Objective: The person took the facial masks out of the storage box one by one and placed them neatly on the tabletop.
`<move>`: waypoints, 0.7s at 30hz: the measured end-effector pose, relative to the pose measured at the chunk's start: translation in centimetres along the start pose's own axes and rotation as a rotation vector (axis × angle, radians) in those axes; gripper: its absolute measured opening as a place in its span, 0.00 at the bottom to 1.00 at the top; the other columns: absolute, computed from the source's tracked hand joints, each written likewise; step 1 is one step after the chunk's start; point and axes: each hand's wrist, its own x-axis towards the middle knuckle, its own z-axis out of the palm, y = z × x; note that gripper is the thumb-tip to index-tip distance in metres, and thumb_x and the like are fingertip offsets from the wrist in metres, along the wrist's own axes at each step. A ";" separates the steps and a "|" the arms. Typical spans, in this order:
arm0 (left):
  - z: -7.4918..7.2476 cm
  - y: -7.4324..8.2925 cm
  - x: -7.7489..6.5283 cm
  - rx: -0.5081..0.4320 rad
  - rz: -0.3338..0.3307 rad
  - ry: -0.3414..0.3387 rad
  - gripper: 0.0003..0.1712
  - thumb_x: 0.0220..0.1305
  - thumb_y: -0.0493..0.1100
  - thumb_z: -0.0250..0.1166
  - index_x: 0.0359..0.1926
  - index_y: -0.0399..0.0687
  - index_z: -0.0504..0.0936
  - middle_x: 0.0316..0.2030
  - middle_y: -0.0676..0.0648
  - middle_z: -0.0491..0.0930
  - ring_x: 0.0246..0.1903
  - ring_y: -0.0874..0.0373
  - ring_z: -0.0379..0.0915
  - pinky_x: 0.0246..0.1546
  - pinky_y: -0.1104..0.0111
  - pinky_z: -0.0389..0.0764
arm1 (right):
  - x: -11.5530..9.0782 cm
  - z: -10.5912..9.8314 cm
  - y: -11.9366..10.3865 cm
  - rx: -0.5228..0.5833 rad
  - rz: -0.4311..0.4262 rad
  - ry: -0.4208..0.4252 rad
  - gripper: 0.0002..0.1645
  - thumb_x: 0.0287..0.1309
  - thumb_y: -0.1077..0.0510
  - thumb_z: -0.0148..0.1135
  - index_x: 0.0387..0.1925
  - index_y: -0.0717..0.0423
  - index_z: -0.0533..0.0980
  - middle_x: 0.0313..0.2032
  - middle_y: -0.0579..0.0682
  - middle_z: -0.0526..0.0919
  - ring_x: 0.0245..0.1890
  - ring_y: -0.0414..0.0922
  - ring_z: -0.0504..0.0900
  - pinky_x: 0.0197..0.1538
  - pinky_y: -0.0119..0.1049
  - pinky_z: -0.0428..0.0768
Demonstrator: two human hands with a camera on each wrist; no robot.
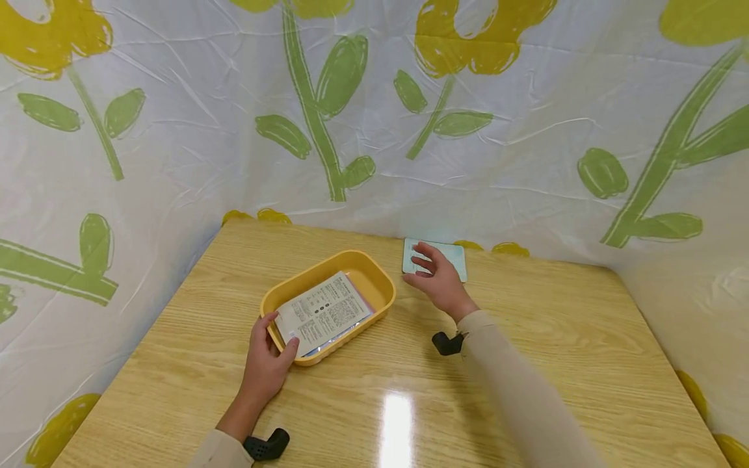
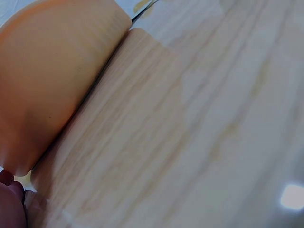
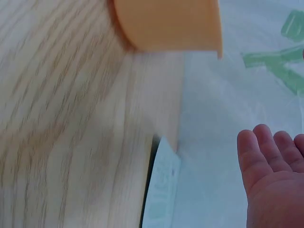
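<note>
My left hand (image 1: 268,364) grips the near left corner of a yellow plastic bin (image 1: 383,286), its thumb at the front rim and its fingers along the left side. In the left wrist view, the bin's outer wall (image 2: 61,71) fills the upper left. Printed sheets (image 1: 322,312) lie inside the bin, with a blue-edged flat item beneath them. My right hand (image 1: 439,279) is held over a flat, pale blue booklet-like item (image 1: 453,255) near the table's back edge, fingers spread and holding nothing. In the right wrist view, this item (image 3: 161,194) shows a dark side edge.
The wood-grain table (image 1: 526,364) carries the bin and the pale blue item. A white cloth (image 1: 193,117) printed with yellow flowers hangs behind and at both sides. A bright light reflection lies on the table's front part. Each wrist wears a black device (image 1: 448,343).
</note>
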 end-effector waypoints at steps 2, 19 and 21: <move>0.0 0.0 0.0 0.002 -0.004 -0.003 0.39 0.67 0.31 0.63 0.72 0.31 0.52 0.73 0.32 0.44 0.67 0.41 0.57 0.56 0.86 0.61 | 0.0 0.7 -0.5 0.003 -0.013 -0.020 0.48 0.63 0.63 0.67 0.77 0.59 0.52 0.74 0.58 0.57 0.71 0.56 0.63 0.68 0.49 0.67; -0.1 0.1 0.1 -0.008 -0.007 -0.002 0.39 0.66 0.30 0.63 0.71 0.30 0.52 0.73 0.32 0.45 0.65 0.41 0.59 0.57 0.84 0.64 | 0.3 6.1 -2.4 -0.167 -0.044 -0.178 0.44 0.58 0.57 0.72 0.71 0.63 0.63 0.67 0.62 0.68 0.64 0.60 0.71 0.65 0.50 0.71; 0.0 0.0 0.1 -0.007 -0.012 -0.001 0.39 0.66 0.30 0.63 0.72 0.31 0.52 0.73 0.32 0.45 0.65 0.41 0.59 0.57 0.84 0.64 | 0.4 6.6 -2.6 -0.221 -0.045 -0.190 0.44 0.57 0.57 0.72 0.71 0.64 0.63 0.67 0.60 0.69 0.64 0.58 0.72 0.65 0.50 0.71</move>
